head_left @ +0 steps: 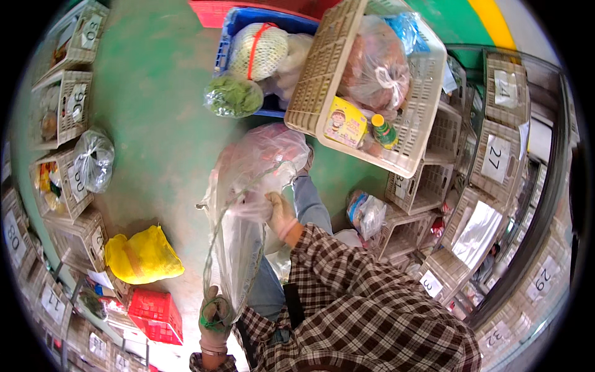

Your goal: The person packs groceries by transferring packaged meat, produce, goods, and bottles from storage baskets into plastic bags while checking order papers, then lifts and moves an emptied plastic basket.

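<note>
At the centre of the frame one clear bag (pixel 248 204) hangs between two gloved hands: the right hand (pixel 279 214) is clenched on its upper part, and the left hand (pixel 214 319), at the lower edge, grips its bottom end together with a loop of green cord (pixel 214 310). One yellow bag (pixel 142 255) lies at lower left, one blue crate (pixel 248 62) and one tilted beige basket (pixel 396 80) sit at the top. The bag's contents are too blurred to name, and the rows of grey crates (pixel 68 105) at both sides bend and blur toward the rim.
</note>
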`<move>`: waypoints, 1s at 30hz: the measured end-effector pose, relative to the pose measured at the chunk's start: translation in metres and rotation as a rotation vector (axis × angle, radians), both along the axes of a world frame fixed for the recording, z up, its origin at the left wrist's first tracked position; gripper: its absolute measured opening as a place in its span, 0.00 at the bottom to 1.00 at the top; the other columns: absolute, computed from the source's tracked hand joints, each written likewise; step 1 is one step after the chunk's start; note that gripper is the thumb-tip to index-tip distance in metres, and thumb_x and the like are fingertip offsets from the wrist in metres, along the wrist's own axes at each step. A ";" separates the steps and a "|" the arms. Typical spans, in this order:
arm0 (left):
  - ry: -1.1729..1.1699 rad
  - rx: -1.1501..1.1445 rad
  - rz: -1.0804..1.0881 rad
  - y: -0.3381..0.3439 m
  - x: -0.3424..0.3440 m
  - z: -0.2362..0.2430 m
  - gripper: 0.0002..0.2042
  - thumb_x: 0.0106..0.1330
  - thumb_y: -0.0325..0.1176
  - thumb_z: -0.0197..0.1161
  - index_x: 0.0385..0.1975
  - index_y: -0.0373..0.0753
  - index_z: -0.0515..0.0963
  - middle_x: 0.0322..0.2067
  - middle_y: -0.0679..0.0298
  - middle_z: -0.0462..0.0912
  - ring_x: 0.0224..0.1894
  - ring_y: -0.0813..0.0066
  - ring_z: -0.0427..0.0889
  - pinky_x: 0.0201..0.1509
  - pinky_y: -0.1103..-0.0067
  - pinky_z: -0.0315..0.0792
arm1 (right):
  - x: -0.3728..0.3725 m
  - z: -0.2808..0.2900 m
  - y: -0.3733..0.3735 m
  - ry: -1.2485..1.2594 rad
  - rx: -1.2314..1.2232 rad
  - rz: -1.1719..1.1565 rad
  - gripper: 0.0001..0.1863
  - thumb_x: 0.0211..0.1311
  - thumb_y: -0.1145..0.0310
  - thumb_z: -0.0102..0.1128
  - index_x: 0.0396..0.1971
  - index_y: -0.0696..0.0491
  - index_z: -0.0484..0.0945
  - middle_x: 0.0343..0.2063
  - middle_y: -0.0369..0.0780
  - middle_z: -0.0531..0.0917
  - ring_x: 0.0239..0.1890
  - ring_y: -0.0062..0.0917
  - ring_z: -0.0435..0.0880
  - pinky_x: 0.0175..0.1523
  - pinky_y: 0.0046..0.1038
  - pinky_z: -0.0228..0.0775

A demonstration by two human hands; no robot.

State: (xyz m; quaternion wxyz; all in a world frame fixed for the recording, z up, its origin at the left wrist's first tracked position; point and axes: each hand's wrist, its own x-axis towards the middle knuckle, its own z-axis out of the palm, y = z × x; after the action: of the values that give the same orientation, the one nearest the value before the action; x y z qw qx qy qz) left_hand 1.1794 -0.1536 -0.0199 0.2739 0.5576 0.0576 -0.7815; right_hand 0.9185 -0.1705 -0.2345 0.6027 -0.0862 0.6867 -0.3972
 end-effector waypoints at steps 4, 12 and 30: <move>-0.010 -0.055 0.125 -0.029 -0.011 0.000 0.26 0.62 0.40 0.57 0.59 0.38 0.63 0.19 0.69 0.62 0.18 0.81 0.61 0.22 0.84 0.58 | -0.019 0.076 -0.057 -0.011 -0.029 0.298 0.18 0.53 0.71 0.55 0.43 0.64 0.72 0.38 0.50 0.78 0.39 0.39 0.78 0.45 0.32 0.70; -0.172 -0.003 0.162 -0.058 -0.068 -0.042 0.24 0.67 0.43 0.50 0.60 0.39 0.62 0.20 0.74 0.58 0.17 0.85 0.55 0.20 0.86 0.51 | -0.280 0.092 -0.105 1.405 -0.089 0.597 0.26 0.45 0.68 0.66 0.47 0.57 0.72 0.48 0.48 0.74 0.51 0.42 0.71 0.56 0.36 0.61; 0.343 -0.035 0.218 -0.026 -0.053 -0.030 0.21 0.64 0.30 0.53 0.58 0.34 0.65 0.37 0.67 0.74 0.39 0.74 0.75 0.49 0.77 0.72 | -0.129 0.198 -0.075 0.137 -0.635 0.390 0.16 0.48 0.78 0.64 0.39 0.57 0.73 0.40 0.45 0.77 0.52 0.35 0.73 0.58 0.41 0.61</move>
State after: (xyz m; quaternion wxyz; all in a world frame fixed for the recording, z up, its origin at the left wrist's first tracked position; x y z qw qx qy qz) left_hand 1.1265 -0.1792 -0.0501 0.3528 0.4019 0.1498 -0.8316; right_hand 0.7896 -0.2458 -0.0360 0.5629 -0.4242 0.5388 -0.4614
